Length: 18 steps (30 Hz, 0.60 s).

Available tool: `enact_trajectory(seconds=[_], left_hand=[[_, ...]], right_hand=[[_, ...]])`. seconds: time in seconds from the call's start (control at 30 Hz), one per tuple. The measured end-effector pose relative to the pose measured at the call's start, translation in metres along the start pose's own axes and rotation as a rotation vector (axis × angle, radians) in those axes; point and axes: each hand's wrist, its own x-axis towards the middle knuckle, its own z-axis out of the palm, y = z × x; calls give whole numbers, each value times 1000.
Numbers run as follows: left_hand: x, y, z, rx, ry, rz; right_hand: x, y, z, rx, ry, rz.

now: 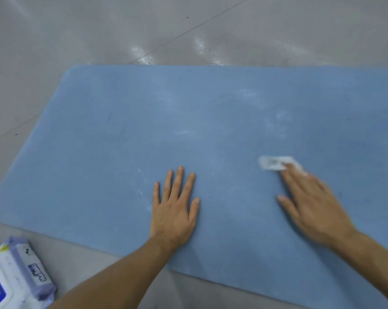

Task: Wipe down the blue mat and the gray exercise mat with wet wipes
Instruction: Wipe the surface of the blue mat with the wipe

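**Wipe pressed to the blue mat**

The blue mat [99, 141] lies on the floor [54, 30]. On its near half the left hand [175, 208] rests flat, fingers straight and spread, holding nothing. Further right on the mat, the blurred right hand [311, 204] presses a white wipe [273, 163] under straight fingers. A wipes pack [17, 277] sits just off the mat's near edge.

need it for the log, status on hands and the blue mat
Left hand flat on blue mat. Right hand pressing wet wipe to mat, blurred. Wipes pack on floor off near left corner, nothing in the way.
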Motion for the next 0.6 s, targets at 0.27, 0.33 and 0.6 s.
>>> enact_trajectory(seconds=[0.27,0.33,0.6], left_hand=[[0,-2,2,-3,2,0],[0,-2,1,-3,5,-2],[-1,0,-1,-14,5,-10]], right_hand=[[34,-3,-7,157,26,290],[30,-34,-1,181,14,143],[-12,-68,8,29,-16,-249]])
